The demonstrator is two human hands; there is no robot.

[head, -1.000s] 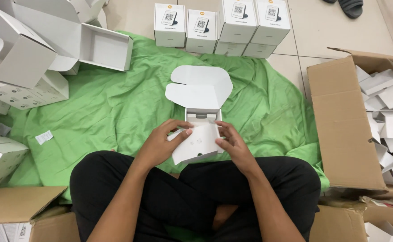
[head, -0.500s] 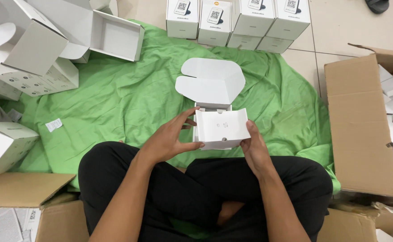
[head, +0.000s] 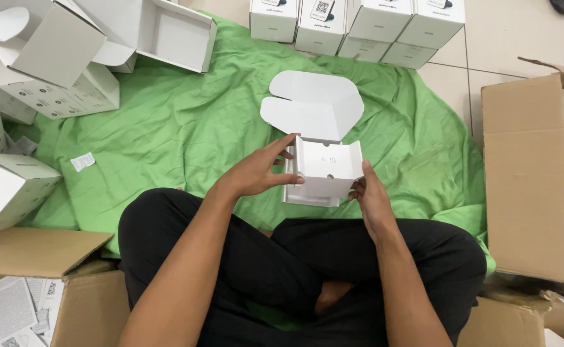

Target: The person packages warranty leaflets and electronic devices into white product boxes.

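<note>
I sit cross-legged on a green cloth [head: 185, 141]. Both hands hold a small white cardboard box [head: 308, 128] with its lid flap standing open away from me. A white card insert [head: 329, 168] sits folded over the box's mouth. My left hand [head: 256, 172] grips the insert's left side, thumb along its lower edge. My right hand [head: 369, 196] supports the lower right corner of the box from below.
Open and closed white boxes [head: 50, 71] pile at the left. A row of closed white boxes [head: 359, 26] stands at the far edge. A large brown carton [head: 529, 186] of white boxes sits at the right; another carton [head: 31, 289] with paper leaflets at lower left.
The white insert went from tilted in my hands to folded flat over the box's mouth. The view shifted down and the box sits higher and further right.
</note>
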